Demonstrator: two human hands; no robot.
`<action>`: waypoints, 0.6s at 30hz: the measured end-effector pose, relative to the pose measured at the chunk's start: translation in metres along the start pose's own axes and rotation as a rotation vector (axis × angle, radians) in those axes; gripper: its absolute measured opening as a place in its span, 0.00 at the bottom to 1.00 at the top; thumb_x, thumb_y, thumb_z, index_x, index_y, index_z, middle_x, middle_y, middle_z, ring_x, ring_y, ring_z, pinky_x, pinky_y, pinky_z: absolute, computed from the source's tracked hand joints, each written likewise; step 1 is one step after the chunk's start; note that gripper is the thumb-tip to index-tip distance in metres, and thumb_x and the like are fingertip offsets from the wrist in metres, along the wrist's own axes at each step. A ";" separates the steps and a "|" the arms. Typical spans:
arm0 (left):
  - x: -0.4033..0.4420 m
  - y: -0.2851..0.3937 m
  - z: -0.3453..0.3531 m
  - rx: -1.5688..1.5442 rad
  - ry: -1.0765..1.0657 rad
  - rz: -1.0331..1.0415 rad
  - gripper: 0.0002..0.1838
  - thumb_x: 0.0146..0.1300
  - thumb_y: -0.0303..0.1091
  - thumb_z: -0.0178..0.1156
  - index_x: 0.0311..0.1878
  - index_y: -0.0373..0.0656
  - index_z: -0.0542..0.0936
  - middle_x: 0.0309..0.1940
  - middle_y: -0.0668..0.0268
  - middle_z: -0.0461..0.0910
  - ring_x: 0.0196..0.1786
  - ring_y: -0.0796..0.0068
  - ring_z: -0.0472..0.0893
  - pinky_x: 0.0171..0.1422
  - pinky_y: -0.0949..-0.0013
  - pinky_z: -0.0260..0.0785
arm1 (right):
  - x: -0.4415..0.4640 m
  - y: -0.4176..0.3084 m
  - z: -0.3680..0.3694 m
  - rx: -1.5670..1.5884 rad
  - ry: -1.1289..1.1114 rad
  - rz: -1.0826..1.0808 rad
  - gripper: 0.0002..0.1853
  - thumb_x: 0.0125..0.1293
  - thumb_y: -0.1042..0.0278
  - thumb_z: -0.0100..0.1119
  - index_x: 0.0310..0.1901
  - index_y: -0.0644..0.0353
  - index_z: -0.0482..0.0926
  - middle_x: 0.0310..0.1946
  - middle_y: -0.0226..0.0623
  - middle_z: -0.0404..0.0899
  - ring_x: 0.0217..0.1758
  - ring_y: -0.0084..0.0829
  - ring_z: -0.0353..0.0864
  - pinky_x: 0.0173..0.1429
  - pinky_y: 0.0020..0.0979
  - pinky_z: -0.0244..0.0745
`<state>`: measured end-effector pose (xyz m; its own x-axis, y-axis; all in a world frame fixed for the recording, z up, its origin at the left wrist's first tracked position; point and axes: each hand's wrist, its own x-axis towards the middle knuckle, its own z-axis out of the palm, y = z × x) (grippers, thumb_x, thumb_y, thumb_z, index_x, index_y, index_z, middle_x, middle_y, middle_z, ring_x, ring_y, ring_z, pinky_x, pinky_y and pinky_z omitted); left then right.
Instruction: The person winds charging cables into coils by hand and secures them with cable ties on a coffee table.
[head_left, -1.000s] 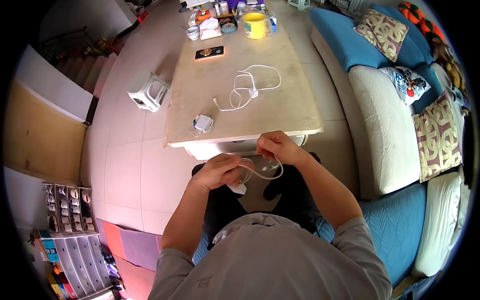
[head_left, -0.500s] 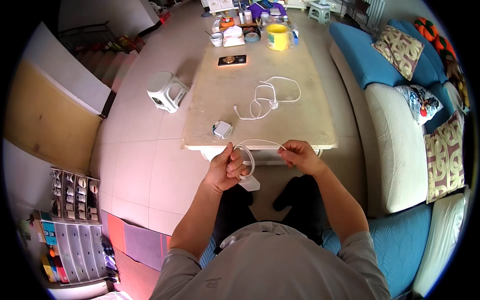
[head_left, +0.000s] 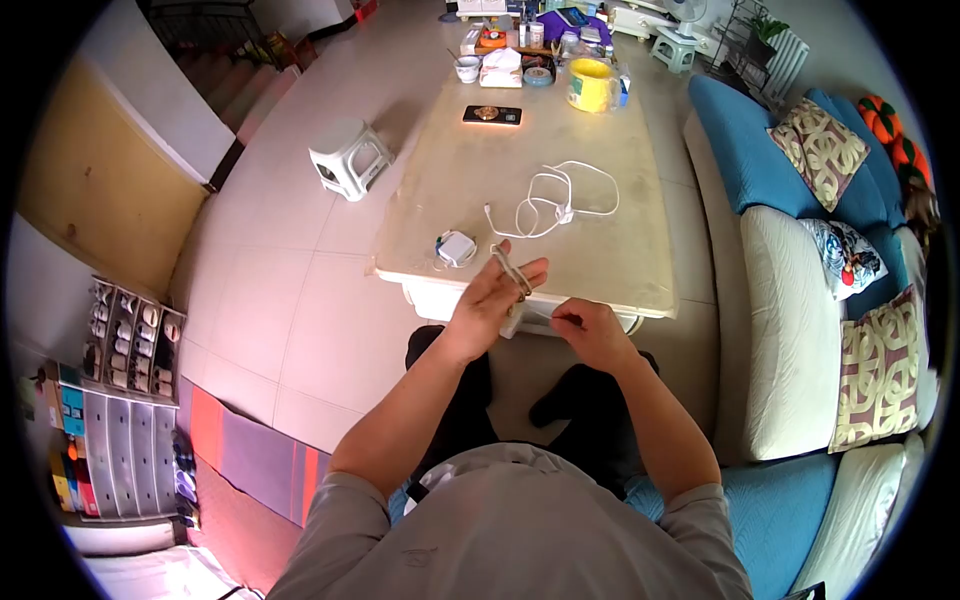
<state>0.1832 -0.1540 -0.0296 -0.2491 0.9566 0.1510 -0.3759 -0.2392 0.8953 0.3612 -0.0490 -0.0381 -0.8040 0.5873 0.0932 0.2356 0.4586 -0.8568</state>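
Note:
My left hand [head_left: 482, 308] is raised at the table's near edge, palm turned up, with loops of a white charging cable [head_left: 513, 270] around its fingers. A white charger plug [head_left: 511, 322] hangs just below those fingers, partly hidden. To the right, my right hand [head_left: 592, 333] pinches the cable's free length, a thin strand running between both hands. Close beyond my left hand, a white charger with its cable wound around it [head_left: 456, 249] lies on the table [head_left: 430, 190]. Another white cable [head_left: 565, 213] lies loosely looped farther right.
A black phone [head_left: 492, 115] lies toward the table's middle. Behind it are a tissue pack [head_left: 501, 68], a cup [head_left: 467, 69] and a yellow container [head_left: 592, 86]. A white stool [head_left: 350, 160] stands left; a blue sofa [head_left: 735, 130] runs along the right.
My left hand has moved up and right, its fingers straightening and the palm turning upward, with the cable loops now around the fingers. My right hand has shifted slightly down. The view has tilted.

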 end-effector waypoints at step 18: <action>-0.007 0.018 -0.003 0.116 -0.294 -0.777 0.19 0.72 0.46 0.46 0.35 0.40 0.76 0.12 0.73 0.57 0.16 0.80 0.57 0.29 0.72 0.60 | 0.010 -0.014 -0.021 0.290 -0.230 0.180 0.05 0.60 0.74 0.64 0.33 0.63 0.76 0.25 0.28 0.77 0.27 0.17 0.74 0.31 0.21 0.69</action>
<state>0.1757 -0.1652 -0.0156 0.2913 0.8505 -0.4379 -0.2461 0.5090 0.8249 0.3612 -0.0357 -0.0150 -0.8728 0.4616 -0.1586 0.2462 0.1359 -0.9596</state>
